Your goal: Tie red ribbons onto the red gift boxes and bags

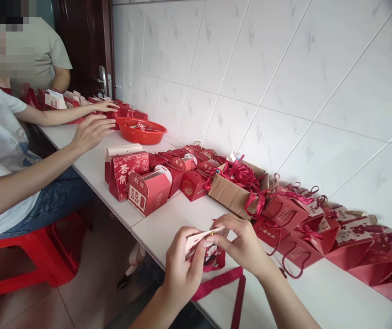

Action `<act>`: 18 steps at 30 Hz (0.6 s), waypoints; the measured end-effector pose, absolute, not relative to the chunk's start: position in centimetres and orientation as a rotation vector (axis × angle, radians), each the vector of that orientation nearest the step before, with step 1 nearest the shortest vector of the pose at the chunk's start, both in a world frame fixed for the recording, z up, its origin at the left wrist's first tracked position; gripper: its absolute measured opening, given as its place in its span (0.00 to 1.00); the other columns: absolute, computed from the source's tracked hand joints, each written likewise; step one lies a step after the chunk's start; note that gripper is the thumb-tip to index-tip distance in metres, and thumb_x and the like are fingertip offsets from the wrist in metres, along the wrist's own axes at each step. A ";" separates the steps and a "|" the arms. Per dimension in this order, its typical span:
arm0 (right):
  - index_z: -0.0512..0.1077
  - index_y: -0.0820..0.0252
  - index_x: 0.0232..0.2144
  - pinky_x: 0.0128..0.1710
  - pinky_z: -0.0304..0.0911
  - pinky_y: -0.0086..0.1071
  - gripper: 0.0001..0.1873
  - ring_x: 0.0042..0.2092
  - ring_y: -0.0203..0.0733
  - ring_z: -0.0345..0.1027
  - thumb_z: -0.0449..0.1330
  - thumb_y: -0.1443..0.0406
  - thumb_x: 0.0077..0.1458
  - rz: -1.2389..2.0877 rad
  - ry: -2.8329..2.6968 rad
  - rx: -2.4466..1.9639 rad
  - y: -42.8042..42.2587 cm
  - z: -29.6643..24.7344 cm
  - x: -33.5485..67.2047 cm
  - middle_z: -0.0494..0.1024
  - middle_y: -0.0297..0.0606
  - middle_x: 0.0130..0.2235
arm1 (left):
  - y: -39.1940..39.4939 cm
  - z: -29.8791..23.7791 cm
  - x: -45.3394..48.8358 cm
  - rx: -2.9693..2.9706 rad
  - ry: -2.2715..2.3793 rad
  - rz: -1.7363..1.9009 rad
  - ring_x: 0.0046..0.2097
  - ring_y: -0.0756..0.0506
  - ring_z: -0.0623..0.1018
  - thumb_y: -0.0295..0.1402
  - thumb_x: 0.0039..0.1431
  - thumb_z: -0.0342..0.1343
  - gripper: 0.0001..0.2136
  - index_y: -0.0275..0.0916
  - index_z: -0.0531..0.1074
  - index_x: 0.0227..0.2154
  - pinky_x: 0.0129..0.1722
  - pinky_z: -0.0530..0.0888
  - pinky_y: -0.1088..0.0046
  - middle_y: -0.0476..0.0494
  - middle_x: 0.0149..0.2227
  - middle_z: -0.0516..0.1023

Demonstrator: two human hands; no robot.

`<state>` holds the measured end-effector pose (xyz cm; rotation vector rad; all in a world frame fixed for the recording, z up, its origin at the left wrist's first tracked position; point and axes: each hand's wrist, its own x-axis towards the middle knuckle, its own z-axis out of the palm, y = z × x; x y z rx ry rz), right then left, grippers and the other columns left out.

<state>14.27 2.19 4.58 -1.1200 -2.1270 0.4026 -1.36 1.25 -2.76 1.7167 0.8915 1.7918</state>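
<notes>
Near the table's front edge I hold a small red gift box with printed figures and a pale top edge. My left hand is closed on the left end of that edge, thumb on the near face. From the right, my right hand pinches the top edge, its thumb close to my left thumb. A dark red ribbon lies below the box and hangs toward me; whether it is threaded through the box I cannot tell. My fingers partly cover the box.
A cardboard box of red ribbons stands by the tiled wall. Finished-looking red boxes with bows line the right; open-topped red boxes stand left. Beyond are an orange basin and a seated co-worker's hands.
</notes>
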 end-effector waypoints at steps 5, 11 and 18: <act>0.71 0.60 0.26 0.28 0.62 0.29 0.17 0.27 0.37 0.67 0.69 0.53 0.44 0.646 -1.783 -1.134 3.3 3.1 13.6 0.76 0.35 0.26 | 1.3 -2.5 -1.3 1.708 0.881 1.859 0.30 0.51 0.77 0.25 0.61 0.50 0.06 0.42 0.65 0.39 0.29 0.74 0.82 0.51 0.31 0.73; 0.71 0.59 0.26 0.29 0.64 0.30 0.15 0.29 0.37 0.68 0.70 0.57 0.43 0.915 -1.656 -0.984 3.7 2.7 13.7 0.76 0.34 0.26 | 1.6 -2.6 -2.0 1.784 0.906 1.733 0.31 0.50 0.77 0.27 0.62 0.50 0.05 0.42 0.64 0.40 0.31 0.75 0.79 0.49 0.32 0.73; 0.67 0.59 0.24 0.24 0.61 0.26 0.13 0.25 0.32 0.64 0.67 0.59 0.48 0.792 -1.596 -0.996 3.6 2.8 14.1 0.70 0.29 0.24 | 2.2 -1.7 -4.2 2.000 1.140 1.442 0.45 0.42 0.77 0.32 0.60 0.53 0.13 0.41 0.61 0.47 0.43 0.75 0.65 0.39 0.43 0.74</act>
